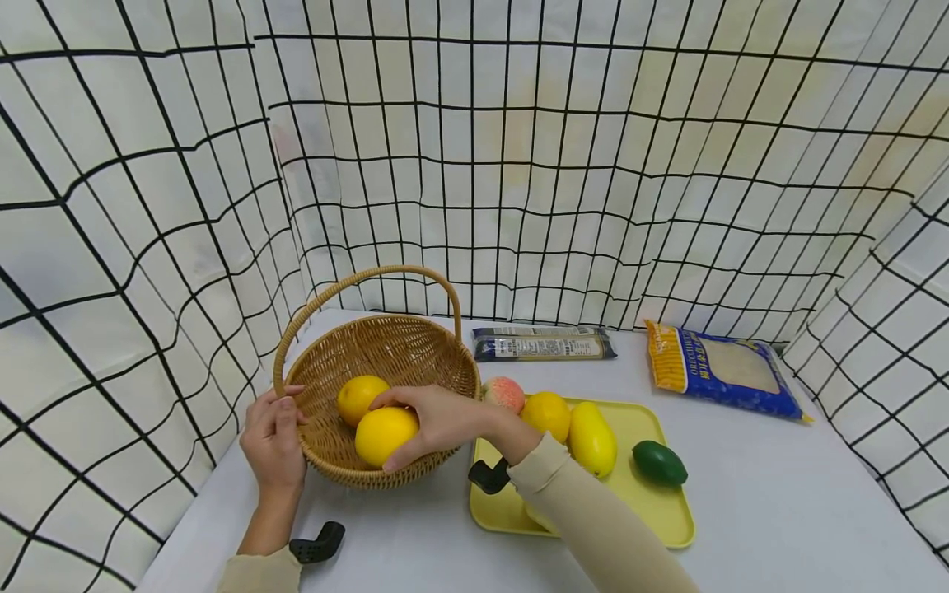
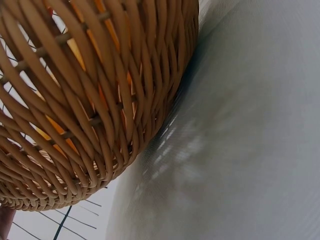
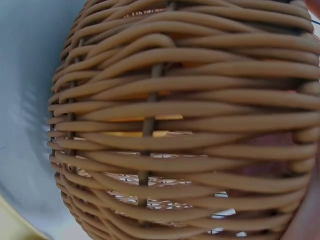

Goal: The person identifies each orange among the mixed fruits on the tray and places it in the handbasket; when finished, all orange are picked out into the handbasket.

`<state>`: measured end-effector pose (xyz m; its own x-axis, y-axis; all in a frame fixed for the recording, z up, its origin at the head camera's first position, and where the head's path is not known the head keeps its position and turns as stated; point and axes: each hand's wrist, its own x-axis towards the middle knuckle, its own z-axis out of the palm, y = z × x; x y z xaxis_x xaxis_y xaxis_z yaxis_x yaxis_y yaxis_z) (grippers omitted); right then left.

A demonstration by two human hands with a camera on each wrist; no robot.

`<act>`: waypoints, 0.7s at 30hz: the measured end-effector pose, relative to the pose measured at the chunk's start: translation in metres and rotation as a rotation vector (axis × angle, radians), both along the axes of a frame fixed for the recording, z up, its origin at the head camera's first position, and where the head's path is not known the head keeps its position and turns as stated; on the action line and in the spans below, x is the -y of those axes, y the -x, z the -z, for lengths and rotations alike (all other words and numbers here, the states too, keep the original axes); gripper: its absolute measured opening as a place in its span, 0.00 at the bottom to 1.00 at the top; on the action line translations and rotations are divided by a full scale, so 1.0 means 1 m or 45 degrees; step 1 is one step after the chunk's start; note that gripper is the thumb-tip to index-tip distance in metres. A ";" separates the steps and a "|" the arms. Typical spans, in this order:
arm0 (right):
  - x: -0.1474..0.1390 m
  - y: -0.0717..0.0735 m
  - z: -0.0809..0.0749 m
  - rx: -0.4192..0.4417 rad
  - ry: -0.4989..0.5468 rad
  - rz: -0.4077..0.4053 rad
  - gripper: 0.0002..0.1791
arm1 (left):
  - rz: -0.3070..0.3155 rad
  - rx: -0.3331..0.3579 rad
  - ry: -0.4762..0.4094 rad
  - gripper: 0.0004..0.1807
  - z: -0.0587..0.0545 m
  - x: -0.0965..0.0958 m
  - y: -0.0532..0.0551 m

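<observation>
A wicker basket (image 1: 426, 350) with a tall arched handle stands on the left of the table. My left hand (image 1: 273, 436) holds its left rim near the foot of the handle, thumb over the edge. Inside the basket, my right hand (image 1: 445, 422) grips a yellow-orange orange (image 1: 381, 441) between thumb and fingers. Another orange (image 1: 361, 396) lies just behind it in the basket. The left wrist view is filled by the basket's woven side (image 2: 95, 110), with orange colour showing through gaps. Weave (image 3: 175, 110) also fills the right wrist view and hides most of the fruit.
Right of the basket lies a yellow tray (image 1: 495, 512) with a peach (image 1: 504, 393), an orange (image 1: 547, 413), a yellow pear-shaped fruit (image 1: 593, 441) and a green fruit (image 1: 660, 463). Behind are a long packet (image 1: 544, 344) and a blue pasta bag (image 1: 730, 375). Black-grid curtains surround the table.
</observation>
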<state>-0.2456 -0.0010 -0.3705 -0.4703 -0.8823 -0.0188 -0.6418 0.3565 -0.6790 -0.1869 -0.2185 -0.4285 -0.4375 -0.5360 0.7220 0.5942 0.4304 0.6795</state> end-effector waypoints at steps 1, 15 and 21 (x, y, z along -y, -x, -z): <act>0.001 0.000 0.001 -0.005 0.001 -0.001 0.41 | -0.001 -0.001 0.000 0.22 0.000 0.000 0.000; 0.003 0.001 0.007 0.109 0.102 -0.016 0.34 | 0.009 -0.035 0.030 0.22 -0.002 -0.001 -0.001; -0.005 -0.004 0.009 0.191 0.346 0.088 0.25 | 0.014 -0.026 0.024 0.22 -0.002 -0.002 -0.002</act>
<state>-0.2417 0.0041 -0.3797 -0.5394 -0.8304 0.1396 -0.5076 0.1884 -0.8407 -0.1850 -0.2169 -0.4269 -0.4282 -0.5174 0.7408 0.6129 0.4362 0.6589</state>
